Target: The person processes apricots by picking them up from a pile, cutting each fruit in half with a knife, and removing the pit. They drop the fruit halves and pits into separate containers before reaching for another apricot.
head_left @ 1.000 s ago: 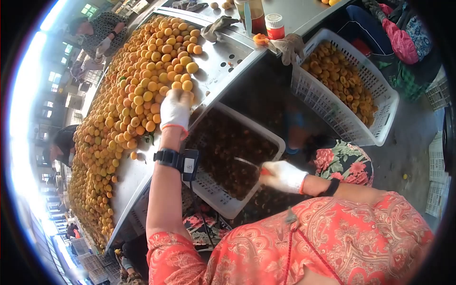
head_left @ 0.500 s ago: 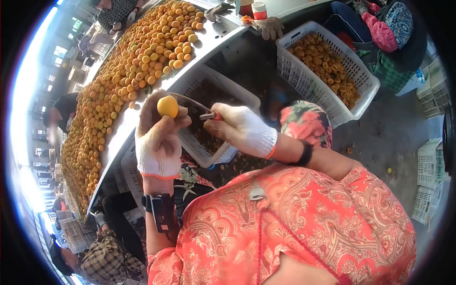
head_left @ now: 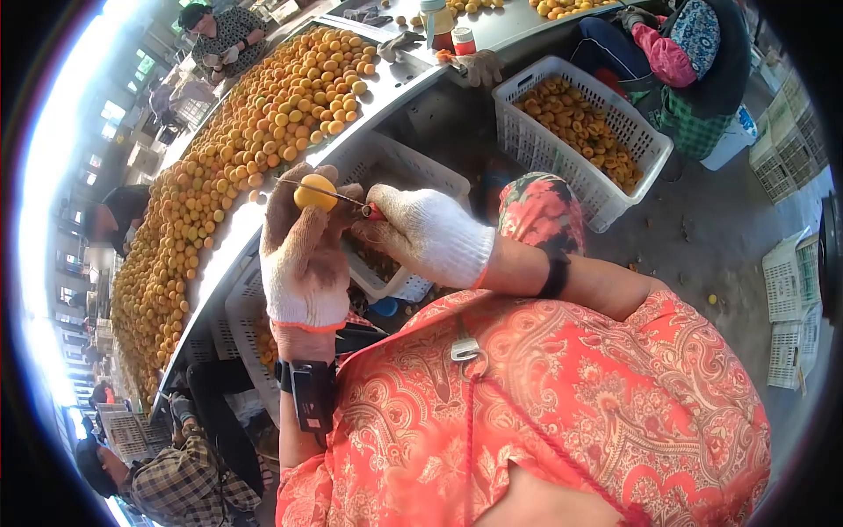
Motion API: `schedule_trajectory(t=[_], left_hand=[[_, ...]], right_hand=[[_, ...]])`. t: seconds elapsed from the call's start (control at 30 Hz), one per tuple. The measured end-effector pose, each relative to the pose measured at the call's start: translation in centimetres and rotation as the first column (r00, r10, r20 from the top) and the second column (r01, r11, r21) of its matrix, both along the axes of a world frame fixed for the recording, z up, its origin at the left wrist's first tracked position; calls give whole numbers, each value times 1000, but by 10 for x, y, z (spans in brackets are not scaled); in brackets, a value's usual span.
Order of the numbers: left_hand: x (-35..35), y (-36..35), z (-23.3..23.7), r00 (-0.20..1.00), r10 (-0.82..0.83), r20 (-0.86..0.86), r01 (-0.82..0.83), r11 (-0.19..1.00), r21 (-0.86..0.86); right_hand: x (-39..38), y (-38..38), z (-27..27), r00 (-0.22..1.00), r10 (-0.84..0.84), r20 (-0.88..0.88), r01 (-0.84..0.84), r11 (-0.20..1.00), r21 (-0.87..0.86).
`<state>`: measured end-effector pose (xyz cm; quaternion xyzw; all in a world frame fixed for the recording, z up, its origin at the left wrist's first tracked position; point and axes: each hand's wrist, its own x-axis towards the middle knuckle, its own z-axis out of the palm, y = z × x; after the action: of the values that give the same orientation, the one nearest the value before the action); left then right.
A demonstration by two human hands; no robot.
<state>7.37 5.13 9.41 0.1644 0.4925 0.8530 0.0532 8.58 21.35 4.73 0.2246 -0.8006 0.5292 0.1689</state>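
My left hand [head_left: 303,263], in a stained white knit glove, is closed around a single yellow-orange apricot [head_left: 313,197], which sits between thumb and fingers. My right hand [head_left: 439,235], gloved the same way, grips a small knife by its red handle [head_left: 375,212]. The knife's thin blade points left and crosses the upper part of the apricot. Both hands are close together above a white plastic crate [head_left: 430,162] beside the metal table. Just beyond the left hand lies a large heap of whole apricots [head_left: 263,114].
The shiny metal table [head_left: 230,246] curves along my left. To the right, a white crate [head_left: 654,180] holds split apricots [head_left: 584,127]. A red-and-white jar [head_left: 463,41] and a loose glove [head_left: 481,68] lie at the table's edge. Co-workers sit nearby; stacked crates [head_left: 784,281] stand far right.
My right hand has moved left toward my left hand, bringing the knife blade across the apricot. The view has shifted slightly, showing more of the table's far end.
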Motion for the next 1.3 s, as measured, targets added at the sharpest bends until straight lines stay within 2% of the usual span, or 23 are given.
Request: schedule_trajectory(t=[0.1, 0.17, 0.37, 0.47, 0.6, 0.67, 0.7, 0.77, 0.8, 0.87, 0.9, 0.93, 0.97, 1.03, 1.07, 1.13, 1.17, 1.2, 1.23, 1.3], left_hand=[[0, -9, 1, 999, 42, 19, -43, 999, 22], [0, -20, 1, 996, 82, -43, -84, 995, -54], [9, -49, -1, 978, 193, -74, -195, 981, -25], [17, -55, 3, 965, 253, -71, -254, 967, -1], [15, -63, 0, 966, 247, -80, -244, 969, 45], [11, -64, -10, 997, 61, -42, -48, 967, 252], [10, -65, -13, 997, 61, -44, -48, 967, 249], [7, -67, -21, 981, -105, 161, 25, 900, 435], [5, -68, -26, 980, -110, 168, 29, 907, 420], [4, -70, -33, 975, -143, 169, 55, 896, 440], [4, -70, -34, 970, -177, 168, 82, 885, 458], [4, -67, -32, 964, -72, 256, -50, 897, 438], [10, -65, -26, 965, -68, 252, -51, 898, 437], [20, -61, -13, 971, 106, 213, -177, 920, 350], [22, -62, -13, 971, 114, 209, -183, 919, 349], [24, -68, -14, 970, 138, 199, -191, 940, 282], [29, -73, -12, 993, 61, 99, -80, 974, 210], [30, -72, -7, 938, 113, 328, -210, 937, 279], [47, -74, 8, 934, 107, 341, -159, 979, 127], [34, -79, -11, 934, 357, 26, -355, 933, -61]], right_hand=[[6, -10, 6, 998, -56, -25, 57, 995, 79], [11, -16, 12, 996, -52, 68, 41, 987, 153], [11, -49, 13, 997, -36, 73, 17, 969, 246], [10, -62, 12, 998, -32, 51, 18, 963, 268], [10, -72, 13, 999, -33, 36, 23, 966, 258], [10, -78, 14, 997, -76, 30, 64, 956, 287], [10, -80, 13, 997, -75, 28, 64, 956, 285], [7, -83, 9, 995, -99, 33, 76, 909, 411], [6, -84, 8, 995, -97, 34, 75, 909, 411], [7, -89, 9, 989, -84, -124, 122, 933, 338], [9, -90, 13, 989, -80, -127, 119, 934, 337], [12, -92, 19, 996, -75, -48, 87, 944, 318], [13, -93, 24, 997, -68, 30, 56, 953, 297], [10, -95, 21, 996, -84, -7, 81, 934, 348], [10, -97, 21, 994, -102, -38, 109, 912, 397], [14, -98, 24, 994, -94, -59, 109, 926, 361], [16, -99, 26, 993, -83, -79, 105, 940, 326], [15, -99, 26, 987, -113, -118, 154, 886, 437], [17, -101, 23, 967, -156, -199, 225, 889, 398], [11, -98, 25, 967, -107, -232, 181, 929, 324]])
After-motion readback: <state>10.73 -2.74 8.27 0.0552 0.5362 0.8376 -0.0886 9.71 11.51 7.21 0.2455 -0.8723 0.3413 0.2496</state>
